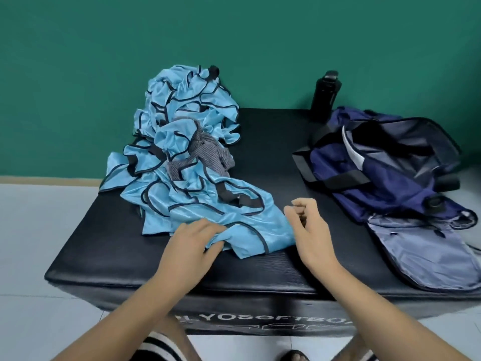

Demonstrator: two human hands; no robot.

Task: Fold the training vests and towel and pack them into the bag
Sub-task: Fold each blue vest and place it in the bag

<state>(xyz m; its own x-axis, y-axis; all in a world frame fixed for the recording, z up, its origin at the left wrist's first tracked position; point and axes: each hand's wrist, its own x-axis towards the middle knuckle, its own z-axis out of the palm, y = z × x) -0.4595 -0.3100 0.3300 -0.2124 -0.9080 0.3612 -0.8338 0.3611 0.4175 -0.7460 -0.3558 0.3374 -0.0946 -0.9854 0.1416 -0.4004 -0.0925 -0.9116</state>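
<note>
The left hand (192, 243) has its grip on the nearest vest (250, 222), a shiny blue one with a dark edge. The fingers lie on top of the cloth and the thumb is tucked under a fold, so the cloth is bunched up and pinched between them. Just to the right of that grip is the right hand (309, 227). Its fingers are curled in and the thumb is close to them. The corner of the vest comes right up to this hand, but it is not clear if the grip has any cloth in it or is closed on nothing. The vest lies flat but wrinkled on the black padded tabletop (273, 157), between the two hands and a little past them. Farther away from the left grip, the pile of blue training vests (182, 113) is heaped up high and messy, with black straps poking out. A grey striped towel (208, 155) lies crumpled on the middle of that pile. Off to the right of the right grip, well apart from it, sits the dark blue bag (385, 173). It is open, and its pale lining flap hangs toward the front edge. Behind the bag stands a black bottle (324, 95), upright, by the green wall (234, 35). The floor (39, 230) below is pale.
</note>
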